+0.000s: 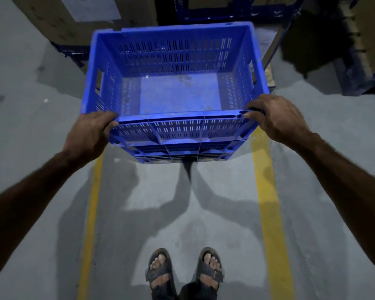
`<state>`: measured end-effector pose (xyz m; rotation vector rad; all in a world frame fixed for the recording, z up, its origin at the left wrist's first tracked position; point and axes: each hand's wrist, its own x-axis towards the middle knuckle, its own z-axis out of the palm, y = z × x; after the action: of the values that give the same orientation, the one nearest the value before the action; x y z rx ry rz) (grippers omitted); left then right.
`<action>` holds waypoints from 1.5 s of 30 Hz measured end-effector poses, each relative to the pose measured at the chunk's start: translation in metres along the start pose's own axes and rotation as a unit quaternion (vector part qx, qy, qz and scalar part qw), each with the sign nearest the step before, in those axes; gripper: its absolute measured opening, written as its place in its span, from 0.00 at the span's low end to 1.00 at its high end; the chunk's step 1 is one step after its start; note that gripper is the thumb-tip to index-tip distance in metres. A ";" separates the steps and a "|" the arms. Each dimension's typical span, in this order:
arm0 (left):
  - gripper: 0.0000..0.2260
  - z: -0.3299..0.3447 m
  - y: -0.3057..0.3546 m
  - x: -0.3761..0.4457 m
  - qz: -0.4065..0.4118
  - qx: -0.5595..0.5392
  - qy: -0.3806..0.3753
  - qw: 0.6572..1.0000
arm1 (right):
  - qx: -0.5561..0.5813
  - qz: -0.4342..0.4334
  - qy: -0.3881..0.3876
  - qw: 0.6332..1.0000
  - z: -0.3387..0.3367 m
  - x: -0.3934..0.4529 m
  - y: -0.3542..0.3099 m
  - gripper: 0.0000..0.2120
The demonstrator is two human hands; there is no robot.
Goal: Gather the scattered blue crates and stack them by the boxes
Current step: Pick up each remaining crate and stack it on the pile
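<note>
A blue slotted plastic crate (173,92) fills the upper middle of the head view, open side up and empty. Its near wall shows layered rims below, so it seems to sit on other blue crates (182,153); how many I cannot tell. My left hand (89,133) grips the near left corner of the top rim. My right hand (275,118) grips the near right corner. Brown cardboard boxes (59,20) stand just behind the crate at the upper left.
Grey concrete floor with two yellow painted lines (268,213) running toward me on either side of my sandalled feet (184,271). Dark blue pallets (72,54) lie under the boxes. More cardboard and dark racking (355,40) stand at the upper right.
</note>
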<state>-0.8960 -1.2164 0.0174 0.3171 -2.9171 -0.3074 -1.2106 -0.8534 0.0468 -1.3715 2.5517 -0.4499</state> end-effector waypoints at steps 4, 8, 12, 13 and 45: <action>0.17 0.001 0.005 0.002 0.002 0.000 0.006 1.000 | -0.001 0.017 -0.005 1.000 -0.003 0.002 0.003 0.19; 0.17 0.003 0.008 0.008 0.008 0.001 0.006 1.000 | -0.004 0.016 -0.011 1.000 -0.004 0.005 0.008 0.16; 0.18 0.005 0.003 0.008 0.000 0.007 0.001 1.000 | -0.002 0.015 -0.016 1.000 -0.001 0.004 0.009 0.19; 0.19 0.005 0.002 0.008 -0.003 0.007 -0.004 1.000 | -0.002 0.012 -0.012 1.000 0.001 0.004 0.010 0.18; 0.15 0.003 -0.011 0.010 0.017 -0.003 -0.024 1.000 | -0.009 0.027 0.092 0.995 0.025 -0.013 -0.003 0.10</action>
<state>-0.9041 -1.2289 0.0135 0.2636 -2.9634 -0.3242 -1.1931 -0.8479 0.0249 -1.3184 2.7375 -0.5690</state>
